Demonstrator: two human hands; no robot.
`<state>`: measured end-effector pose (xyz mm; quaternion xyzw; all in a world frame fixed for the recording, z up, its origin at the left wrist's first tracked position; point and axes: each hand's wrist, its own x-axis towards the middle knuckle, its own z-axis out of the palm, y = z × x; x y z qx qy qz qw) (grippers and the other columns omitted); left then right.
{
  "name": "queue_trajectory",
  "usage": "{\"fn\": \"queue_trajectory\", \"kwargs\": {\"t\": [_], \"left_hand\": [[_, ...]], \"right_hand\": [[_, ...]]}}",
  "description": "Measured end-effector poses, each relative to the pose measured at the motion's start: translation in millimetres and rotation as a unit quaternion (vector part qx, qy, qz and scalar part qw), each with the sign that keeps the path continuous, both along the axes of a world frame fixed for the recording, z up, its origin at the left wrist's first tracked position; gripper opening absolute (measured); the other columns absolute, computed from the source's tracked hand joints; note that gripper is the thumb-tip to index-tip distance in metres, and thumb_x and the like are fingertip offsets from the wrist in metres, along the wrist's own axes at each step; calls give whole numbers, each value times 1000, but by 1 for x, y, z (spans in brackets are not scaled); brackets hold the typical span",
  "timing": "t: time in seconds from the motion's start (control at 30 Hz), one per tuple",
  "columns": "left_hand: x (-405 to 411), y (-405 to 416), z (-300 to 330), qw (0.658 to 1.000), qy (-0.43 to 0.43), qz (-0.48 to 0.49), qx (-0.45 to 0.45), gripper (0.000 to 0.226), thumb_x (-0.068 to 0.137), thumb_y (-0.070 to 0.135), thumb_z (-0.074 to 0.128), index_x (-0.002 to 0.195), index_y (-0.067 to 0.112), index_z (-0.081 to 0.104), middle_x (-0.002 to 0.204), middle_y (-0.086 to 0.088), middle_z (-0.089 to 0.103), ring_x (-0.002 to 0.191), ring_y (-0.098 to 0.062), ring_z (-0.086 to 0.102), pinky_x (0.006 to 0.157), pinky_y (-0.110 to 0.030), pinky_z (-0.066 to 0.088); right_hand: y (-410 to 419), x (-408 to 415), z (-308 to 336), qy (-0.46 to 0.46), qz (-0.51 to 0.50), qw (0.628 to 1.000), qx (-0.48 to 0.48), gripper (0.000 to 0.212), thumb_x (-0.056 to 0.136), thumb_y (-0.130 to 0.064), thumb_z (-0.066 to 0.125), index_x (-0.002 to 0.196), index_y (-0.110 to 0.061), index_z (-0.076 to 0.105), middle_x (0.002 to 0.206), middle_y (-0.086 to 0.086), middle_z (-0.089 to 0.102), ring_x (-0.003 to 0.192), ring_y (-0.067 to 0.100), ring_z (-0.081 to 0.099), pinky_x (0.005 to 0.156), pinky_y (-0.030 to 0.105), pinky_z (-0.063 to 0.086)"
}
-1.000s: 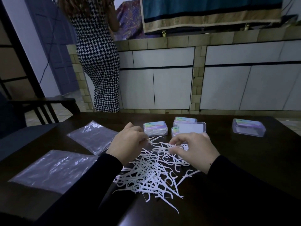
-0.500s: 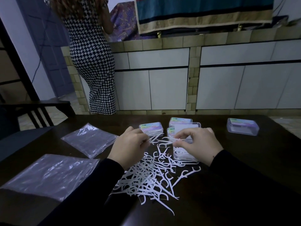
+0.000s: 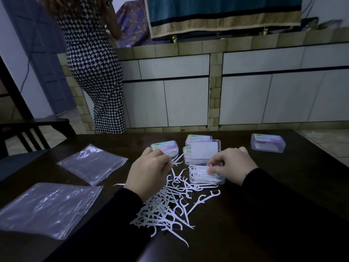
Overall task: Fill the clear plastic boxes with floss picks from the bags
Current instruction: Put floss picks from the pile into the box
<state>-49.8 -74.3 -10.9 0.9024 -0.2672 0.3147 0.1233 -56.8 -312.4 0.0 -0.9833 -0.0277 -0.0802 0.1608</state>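
Progress looks partial: the open clear box (image 3: 207,175) near the desk's (image 3: 283,195) middle holds a layer of floss picks, its lid raised behind; the right hand (image 3: 233,167) pinches picks at its rim, the left hand (image 3: 149,170) grips a small bundle; three closed boxes (image 3: 164,146) sit behind, another (image 3: 267,142) well apart; a loose pile (image 3: 170,208) is not yet boxed; two flat bags (image 3: 92,163) look emptied.

A home: tiled counter (image 3: 188,48), white cabinet doors (image 3: 166,103), dining table (image 3: 283,186).
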Motion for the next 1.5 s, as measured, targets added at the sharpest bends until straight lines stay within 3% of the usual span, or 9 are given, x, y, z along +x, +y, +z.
{"fn": "queue_trajectory", "kwargs": {"t": [0.2, 0.4, 0.57, 0.67, 0.87, 1.03, 1.2, 1.33, 1.5], "left_hand": [[-1, -5, -3, 1000, 5, -11, 3, 4, 83, 19, 71, 80, 22, 70, 78, 9, 63, 73, -9, 37, 55, -20, 33], [-1, -25, 4, 1000, -3, -30, 2, 6, 83, 19, 71, 78, 17, 69, 77, 4, 64, 75, -21, 53, 54, -32, 47], [-2, -55, 12, 999, 26, -39, -11, 12, 92, 24, 60, 92, 18, 71, 90, 4, 66, 87, -19, 52, 68, -28, 41], [2, -71, 11, 993, 92, -63, 32, 23, 97, 32, 50, 109, 24, 67, 107, 7, 63, 96, -14, 46, 78, -27, 39], [11, -88, 9, 982, 152, -55, 102, 23, 94, 34, 54, 113, 30, 67, 113, 4, 62, 104, -15, 45, 84, -27, 41], [19, -91, 9, 982, 167, -75, 41, 27, 91, 40, 59, 118, 37, 62, 119, 12, 57, 108, -10, 43, 84, -23, 35], [14, -97, 2, 978, 171, -107, 56, 23, 95, 38, 53, 112, 38, 68, 113, 15, 65, 100, -8, 43, 80, -24, 40], [20, -86, 4, 982, 162, -86, 54, 19, 91, 39, 58, 104, 35, 72, 108, 18, 67, 99, -5, 44, 83, -23, 43], [17, -86, 5, 983, 158, -84, 41, 19, 90, 43, 59, 104, 36, 70, 111, 18, 64, 100, -3, 43, 84, -23, 42]], "right_hand": [[-2, -2, -5, -25, 13, 999, -34, 25, 87, -52, 60, 105, -38, 70, 102, -18, 54, 103, 9, 42, 99, 39, 28], [-15, -8, -14, -33, 2, 999, -22, 53, 83, -74, 41, 119, -39, 59, 113, -13, 51, 106, 7, 45, 101, 36, 34], [-25, -13, -20, -23, 13, 998, -49, 81, 67, -88, 43, 133, -43, 44, 126, -13, 43, 116, 8, 41, 104, 36, 32], [-30, -14, -23, -5, 37, 999, -27, 79, 68, -85, 49, 135, -43, 41, 129, -15, 46, 119, 8, 42, 103, 36, 30], [-35, -18, -21, 6, 53, 997, 52, 69, 74, -68, 64, 135, -44, 41, 105, -26, 41, 101, 3, 34, 86, 25, 28], [-33, -16, -20, 5, 60, 997, 53, 68, 76, -65, 65, 136, -42, 41, 121, -21, 48, 102, -1, 30, 91, 25, 26], [-34, -13, -25, -1, 70, 996, 63, 67, 73, -70, 63, 131, -42, 46, 127, -23, 53, 117, 3, 43, 98, 27, 24], [-32, -19, -19, 1, 65, 996, 54, 68, 77, -64, 65, 136, -38, 43, 124, -20, 50, 98, -2, 32, 95, 26, 29], [-31, -20, -17, 4, 67, 997, 48, 71, 77, -64, 64, 138, -37, 42, 137, -16, 48, 100, -3, 29, 100, 29, 32]]}}
